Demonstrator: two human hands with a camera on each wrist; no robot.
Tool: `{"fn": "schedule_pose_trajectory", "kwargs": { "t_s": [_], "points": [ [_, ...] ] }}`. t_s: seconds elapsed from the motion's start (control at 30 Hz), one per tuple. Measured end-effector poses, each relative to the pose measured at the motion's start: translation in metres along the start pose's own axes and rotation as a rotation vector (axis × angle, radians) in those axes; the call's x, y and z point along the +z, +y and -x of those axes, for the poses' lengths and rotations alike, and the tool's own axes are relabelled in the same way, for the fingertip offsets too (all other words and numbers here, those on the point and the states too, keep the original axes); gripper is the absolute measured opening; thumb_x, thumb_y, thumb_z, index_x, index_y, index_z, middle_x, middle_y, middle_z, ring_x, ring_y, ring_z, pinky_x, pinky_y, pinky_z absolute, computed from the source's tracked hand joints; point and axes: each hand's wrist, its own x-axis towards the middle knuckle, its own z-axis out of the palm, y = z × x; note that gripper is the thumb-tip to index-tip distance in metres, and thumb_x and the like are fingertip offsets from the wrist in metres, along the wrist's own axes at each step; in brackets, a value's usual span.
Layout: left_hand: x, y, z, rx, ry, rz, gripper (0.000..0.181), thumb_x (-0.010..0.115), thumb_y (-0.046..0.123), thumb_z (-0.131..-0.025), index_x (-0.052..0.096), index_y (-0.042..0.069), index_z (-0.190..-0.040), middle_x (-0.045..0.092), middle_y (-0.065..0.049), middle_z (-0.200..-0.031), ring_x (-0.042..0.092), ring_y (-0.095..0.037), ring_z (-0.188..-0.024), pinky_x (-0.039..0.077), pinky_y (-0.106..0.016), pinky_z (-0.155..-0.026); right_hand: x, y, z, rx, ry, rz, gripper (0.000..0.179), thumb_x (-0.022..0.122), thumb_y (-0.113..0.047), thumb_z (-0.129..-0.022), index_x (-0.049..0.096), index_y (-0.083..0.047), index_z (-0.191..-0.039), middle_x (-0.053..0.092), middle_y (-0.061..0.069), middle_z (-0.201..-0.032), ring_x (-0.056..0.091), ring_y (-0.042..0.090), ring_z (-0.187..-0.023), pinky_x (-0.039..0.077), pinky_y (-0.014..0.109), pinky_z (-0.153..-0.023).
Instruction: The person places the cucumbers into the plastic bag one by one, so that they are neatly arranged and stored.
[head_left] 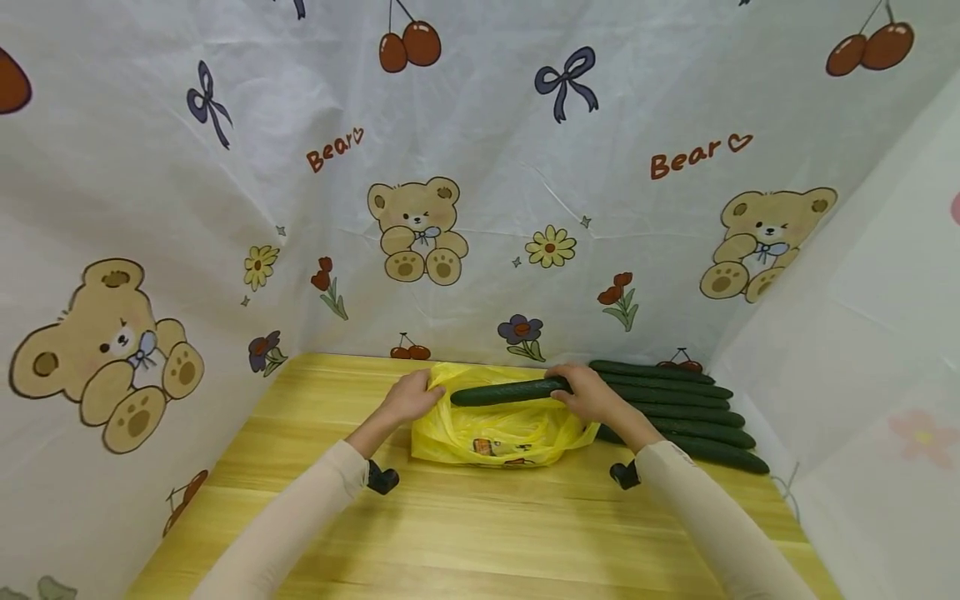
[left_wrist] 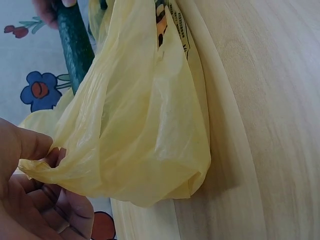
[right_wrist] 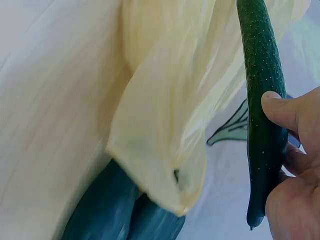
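Note:
My left hand (head_left: 412, 395) pinches the left edge of a yellow plastic bag (head_left: 450, 446), seen close up as thumb and fingers (left_wrist: 37, 145) on the gathered film in the left wrist view. The bag's mouth gapes upward and its front bears a printed picture. My right hand (head_left: 588, 392) grips a long dark green cucumber (head_left: 510, 392) near its right end. The cucumber lies nearly level over the bag's opening, its left tip close to my left hand. In the right wrist view the thumb presses along the bumpy cucumber (right_wrist: 265, 75), whose stem end points down.
Several more cucumbers (head_left: 686, 410) lie side by side on the wooden table (head_left: 465, 533), right of the bag, partly behind my right hand. A white cloth (head_left: 487, 125) printed with bears and flowers rises behind the table and on both sides.

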Motion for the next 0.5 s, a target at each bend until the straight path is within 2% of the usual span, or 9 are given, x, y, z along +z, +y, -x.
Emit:
{"fn": "schedule_pose_trajectory", "kwargs": {
  "t_s": [0.07,0.23,0.3,0.4,0.47,0.5],
  "points": [
    [0.001,0.000,-0.001,0.001,-0.005,-0.003,0.023,0.060,0.029,-0.111,0.061,0.007,-0.104,0.048,-0.005,-0.076,0.041,-0.016,-0.058,0.035,-0.029,-0.056,0.003,-0.006,-0.005,0.001,-0.002,-0.013,0.043,0.065,-0.012,-0.108,0.059,-0.001,-0.149,0.060,0.024,-0.152,0.056,0.048,-0.142,0.045,0.066,-0.118],
    [0.001,0.000,-0.001,-0.007,-0.002,0.003,0.022,0.060,0.028,-0.111,0.062,0.006,-0.110,0.047,-0.005,-0.076,0.040,-0.016,-0.057,0.035,-0.030,-0.056,0.010,-0.018,-0.015,-0.018,-0.011,-0.016,0.042,0.065,-0.013,-0.109,0.060,-0.001,-0.149,0.061,0.023,-0.152,0.057,0.045,-0.142,0.047,0.063,-0.118],
    [0.000,0.000,0.001,-0.008,0.000,-0.003,0.032,0.060,0.029,-0.111,0.064,0.002,-0.127,0.059,-0.010,-0.086,0.043,-0.017,-0.060,0.039,-0.032,-0.059,0.012,-0.020,-0.019,-0.027,-0.015,-0.017,0.041,0.065,-0.012,-0.108,0.060,0.000,-0.148,0.062,0.023,-0.150,0.059,0.044,-0.140,0.048,0.062,-0.117],
    [-0.002,0.000,0.003,-0.006,0.004,-0.017,0.048,0.059,0.029,-0.112,0.057,-0.003,-0.146,0.068,-0.020,-0.104,0.045,-0.016,-0.062,0.040,-0.033,-0.063,0.015,-0.022,-0.023,-0.039,-0.020,-0.009,0.040,0.065,-0.012,-0.108,0.060,0.000,-0.147,0.063,0.022,-0.148,0.060,0.044,-0.138,0.049,0.061,-0.115],
    [-0.004,0.000,0.004,-0.012,0.002,-0.005,0.061,0.057,0.030,-0.112,0.043,-0.003,-0.161,0.070,-0.022,-0.106,0.044,-0.016,-0.059,0.041,-0.033,-0.062,0.015,-0.023,-0.023,-0.037,-0.025,-0.001,0.041,0.065,-0.012,-0.108,0.060,0.000,-0.147,0.063,0.022,-0.148,0.060,0.044,-0.138,0.049,0.061,-0.116],
    [-0.004,-0.001,0.004,-0.013,0.005,0.007,0.061,0.057,0.030,-0.112,0.041,-0.003,-0.162,0.070,-0.020,-0.097,0.043,-0.015,-0.056,0.040,-0.032,-0.059,0.014,-0.023,-0.023,-0.033,-0.027,0.003,0.041,0.065,-0.012,-0.108,0.060,0.000,-0.147,0.063,0.022,-0.149,0.060,0.044,-0.139,0.048,0.062,-0.117]
  ]
}}
